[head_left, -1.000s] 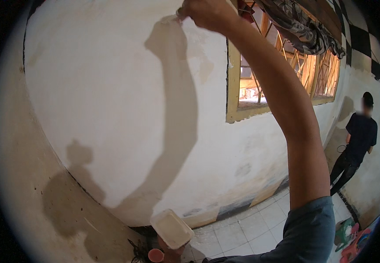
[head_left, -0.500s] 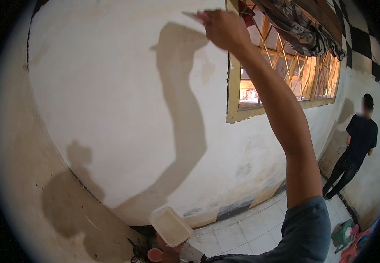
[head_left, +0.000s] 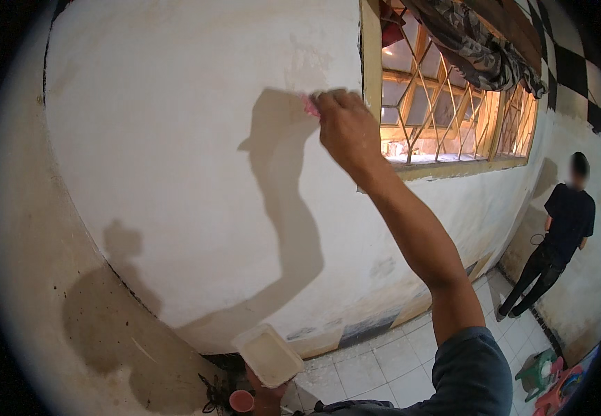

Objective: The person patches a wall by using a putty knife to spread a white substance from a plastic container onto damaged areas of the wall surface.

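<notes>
My right hand [head_left: 345, 128] is raised against the white wall [head_left: 175, 173], just left of the window. Its fingers are closed on a flat pink scraper [head_left: 311, 105], whose edge meets the wall; the fingers hide most of it. A greyish smear [head_left: 307, 62] marks the wall above it. At the bottom, a shallow cream rectangular tray [head_left: 269, 357] with pale contents rests on my left hand [head_left: 266, 396], which shows only in part beneath it, in shadow.
A barred window [head_left: 453, 111] with a yellow frame and bunched curtain [head_left: 463, 48] is at right. Another person [head_left: 567, 222] stands by the right wall. A pink cup [head_left: 241, 401] is low down; a green stool [head_left: 537, 371] stands lower right on white tiles [head_left: 390, 360].
My right hand has come down the wall with the scraper, from beside the window's upper part. A greyish smear now shows where it passed. The tray has hardly moved.
</notes>
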Available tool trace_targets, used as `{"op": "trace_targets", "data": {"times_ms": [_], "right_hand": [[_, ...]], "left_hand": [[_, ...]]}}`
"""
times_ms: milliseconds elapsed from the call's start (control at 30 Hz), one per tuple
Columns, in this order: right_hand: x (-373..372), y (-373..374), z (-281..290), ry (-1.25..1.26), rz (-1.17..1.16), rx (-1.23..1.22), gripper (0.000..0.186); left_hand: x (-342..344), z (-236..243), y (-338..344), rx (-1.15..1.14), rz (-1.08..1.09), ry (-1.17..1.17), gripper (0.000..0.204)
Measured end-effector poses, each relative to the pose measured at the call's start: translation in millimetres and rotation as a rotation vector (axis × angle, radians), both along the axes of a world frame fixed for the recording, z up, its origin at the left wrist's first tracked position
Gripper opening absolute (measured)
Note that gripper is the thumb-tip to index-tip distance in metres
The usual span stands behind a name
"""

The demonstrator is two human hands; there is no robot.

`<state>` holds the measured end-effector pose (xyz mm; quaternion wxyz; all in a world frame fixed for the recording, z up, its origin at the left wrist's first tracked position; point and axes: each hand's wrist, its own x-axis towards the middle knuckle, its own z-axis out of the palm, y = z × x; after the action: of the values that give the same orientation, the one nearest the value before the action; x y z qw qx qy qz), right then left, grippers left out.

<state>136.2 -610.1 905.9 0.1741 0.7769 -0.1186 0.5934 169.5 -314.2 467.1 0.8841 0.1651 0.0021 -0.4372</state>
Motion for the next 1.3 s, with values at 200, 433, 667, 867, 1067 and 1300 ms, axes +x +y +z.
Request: {"op": "trace_targets", "data": {"times_ms": [200,433,667,867,1067,1300], "right_hand": [[15.8,-58.1,-74.7,0.129,-0.1,-0.469,0.024],[-17.3,-9.2,33.0,-0.04,-0.032,-0.051,0.026],[-18.2,-47.1,177.6,-0.097,-0.126,-0.294,0.027],[-5.5,-44.7,188.6,0.145,-0.454,-0.359,0.028],[41.0,-45.4,-138.1,0.199,-0.105,-0.261,0.022],[-32.2,35.9,-294.1,0.564,0.073,0.563,0.021]], "left_hand": [[-7.6,15.0,-8.6,-0.094,-0.07,0.042,0.055],[7.3,-35.7,-4.0,-0.069,0.026,-0.047,0.054],[-6.8,-10.6,1.3,-0.024,0.029,-0.027,0.057],[-2.4,0.6,0.9,0.142,0.209,-0.567,0.057],[19.6,-24.9,5.9,0.095,0.075,-0.281,0.054],[28.7,-13.3,0.7,0.089,-0.096,-0.072,0.054]]}}
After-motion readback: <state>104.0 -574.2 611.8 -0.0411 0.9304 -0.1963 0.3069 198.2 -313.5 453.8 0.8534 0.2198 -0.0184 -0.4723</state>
